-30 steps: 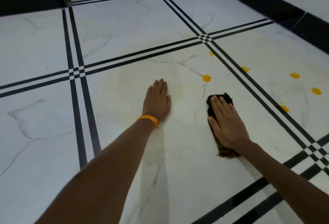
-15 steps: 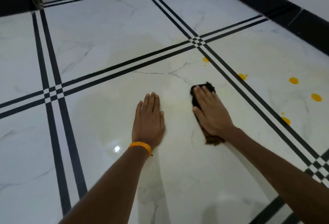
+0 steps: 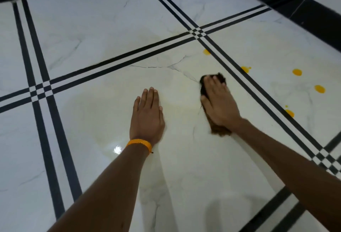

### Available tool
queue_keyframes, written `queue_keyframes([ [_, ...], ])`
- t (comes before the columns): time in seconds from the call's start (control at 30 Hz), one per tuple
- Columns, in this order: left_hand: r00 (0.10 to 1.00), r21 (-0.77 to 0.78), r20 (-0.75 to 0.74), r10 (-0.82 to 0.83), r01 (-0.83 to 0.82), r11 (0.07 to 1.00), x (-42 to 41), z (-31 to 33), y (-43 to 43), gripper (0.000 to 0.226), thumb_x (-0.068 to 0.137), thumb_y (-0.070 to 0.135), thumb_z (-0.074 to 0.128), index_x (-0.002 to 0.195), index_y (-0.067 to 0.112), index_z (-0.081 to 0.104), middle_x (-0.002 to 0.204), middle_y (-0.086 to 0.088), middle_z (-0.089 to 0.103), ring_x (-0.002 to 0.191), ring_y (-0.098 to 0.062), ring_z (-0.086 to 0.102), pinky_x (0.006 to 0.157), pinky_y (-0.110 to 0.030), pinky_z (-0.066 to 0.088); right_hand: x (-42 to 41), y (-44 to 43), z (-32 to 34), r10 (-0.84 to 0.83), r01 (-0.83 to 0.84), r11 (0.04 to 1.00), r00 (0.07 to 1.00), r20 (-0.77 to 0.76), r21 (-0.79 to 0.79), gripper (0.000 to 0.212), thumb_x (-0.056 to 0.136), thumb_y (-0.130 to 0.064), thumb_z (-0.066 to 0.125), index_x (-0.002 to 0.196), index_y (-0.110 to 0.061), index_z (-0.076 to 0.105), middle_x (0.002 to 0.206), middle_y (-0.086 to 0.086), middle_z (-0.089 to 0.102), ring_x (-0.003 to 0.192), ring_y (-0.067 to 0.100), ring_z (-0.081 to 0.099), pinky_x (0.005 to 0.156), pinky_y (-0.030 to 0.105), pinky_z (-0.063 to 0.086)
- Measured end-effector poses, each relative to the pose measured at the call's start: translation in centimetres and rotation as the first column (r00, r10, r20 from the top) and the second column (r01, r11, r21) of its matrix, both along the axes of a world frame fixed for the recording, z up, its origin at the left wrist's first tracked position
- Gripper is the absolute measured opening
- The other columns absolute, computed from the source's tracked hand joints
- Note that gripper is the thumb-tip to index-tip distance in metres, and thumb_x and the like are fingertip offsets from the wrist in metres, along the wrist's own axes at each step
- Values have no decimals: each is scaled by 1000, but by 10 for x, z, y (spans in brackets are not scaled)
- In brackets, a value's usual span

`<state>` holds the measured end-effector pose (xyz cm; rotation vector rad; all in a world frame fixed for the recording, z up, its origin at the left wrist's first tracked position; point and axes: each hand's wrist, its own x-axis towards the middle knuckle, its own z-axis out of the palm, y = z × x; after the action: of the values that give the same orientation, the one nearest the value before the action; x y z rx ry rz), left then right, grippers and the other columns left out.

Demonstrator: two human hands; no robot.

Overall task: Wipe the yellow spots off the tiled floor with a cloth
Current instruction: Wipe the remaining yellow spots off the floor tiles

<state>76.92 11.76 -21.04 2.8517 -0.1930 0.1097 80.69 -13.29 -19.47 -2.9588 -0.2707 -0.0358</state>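
Observation:
My right hand (image 3: 219, 102) presses flat on a dark brown cloth (image 3: 220, 131) on the white marble tile floor (image 3: 92, 121); the cloth shows beyond the fingertips and under the wrist. My left hand (image 3: 147, 117), with an orange band on the wrist, lies flat on the floor to the left, fingers together, holding nothing. Yellow spots lie to the right of the cloth: one (image 3: 206, 52) near the black stripes, one (image 3: 245, 69) just past them, and others (image 3: 297, 72) (image 3: 319, 89) (image 3: 289, 113) farther right. A faint yellowish smear covers the tile around my hands.
Double black stripes (image 3: 239, 76) run across the floor and cross at small checkered squares. A black skirting (image 3: 313, 14) lines the wall at the upper right. A dark threshold sits at the top left corner.
My right hand has slid the cloth forward over a yellow spot, which no longer shows, then a little to the right. My left hand has stayed flat on the floor.

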Motion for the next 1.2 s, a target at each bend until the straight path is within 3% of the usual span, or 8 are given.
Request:
queue_keyframes([
  [0.1, 1000, 12, -9, -7, 7, 1000, -1, 2, 0, 56, 104, 24, 23, 157, 7, 15, 165, -10, 15, 153, -23, 8, 125, -41, 8, 48, 36, 5, -245, 245, 969, 970, 3, -16, 71, 101, -43, 15, 160, -5, 15, 168, 13, 19, 156, 28, 13, 127, 47, 8],
  [0.27, 1000, -6, -18, -8, 8, 1000, 0, 6, 1, 56, 105, 23, 27, 157, 7, 17, 165, -10, 16, 153, -24, 10, 125, -40, 8, -46, 49, -4, 244, -244, 970, 970, 15, -20, 65, 105, -43, 22, 161, -10, 20, 168, 5, 21, 156, 22, 13, 127, 43, 12],
  [0.43, 1000, -18, 15, -23, 23, 1000, -1, 5, 0, 55, 103, 20, 31, 155, 4, 23, 163, -14, 22, 152, -28, 16, 123, -43, 13, -46, -75, 0, -264, 264, 964, 964, 11, -17, 75, 99, -47, 15, 159, -4, 20, 167, 13, 22, 155, 30, 16, 126, 49, 13],
  [0.5, 999, -23, 24, -28, 29, 999, -2, 4, 4, 54, 103, 19, 32, 154, 2, 24, 162, -15, 24, 151, -29, 17, 123, -44, 14, -36, -61, 0, -339, 339, 940, 941, 11, -21, 76, 97, -45, 13, 158, -1, 24, 164, 17, 28, 153, 33, 21, 125, 51, 15],
  [0.67, 998, -10, 39, -50, 51, 999, -2, 1, 3, 53, 104, 19, 33, 153, 0, 26, 160, -18, 26, 150, -33, 20, 122, -47, 16, -127, -63, -3, 65, -65, 998, 997, -39, -6, 67, 104, -46, 17, 162, -12, 13, 169, 1, 11, 157, 18, 5, 128, 38, 3],
  [0.87, 1000, 178, 18, -23, 19, 984, -20, 13, -44, 57, 92, 9, 32, 146, -8, 33, 156, -25, 32, 146, -40, 26, 120, -52, 18, -140, -161, -3, -527, 527, 850, 850, 17, 0, 79, 96, -49, 12, 158, -1, 22, 164, 18, 28, 153, 33, 22, 125, 50, 16],
  [1.0, 951, -22, -9, -309, 309, 951, -53, 15, -156, 64, 96, 32, 24, 151, -1, 31, 158, -19, 32, 148, -34, 25, 122, -49, 18, -166, -148, -8, -347, 347, 938, 938, 3, 8, 73, 101, -48, 14, 160, -6, 17, 168, 10, 17, 156, 25, 12, 127, 45, 10],
  [1.2, 949, -2, -133, -287, 290, 957, -31, 26, -226, 63, 103, 36, 33, 156, 6, 16, 165, -12, 14, 153, -28, 9, 124, -45, 8, -214, -196, 2, -63, 63, 998, 995, -79, -7, 68, 105, -47, 22, 162, -13, 12, 170, 0, 9, 157, 14, 0, 127, 45, 11],
])
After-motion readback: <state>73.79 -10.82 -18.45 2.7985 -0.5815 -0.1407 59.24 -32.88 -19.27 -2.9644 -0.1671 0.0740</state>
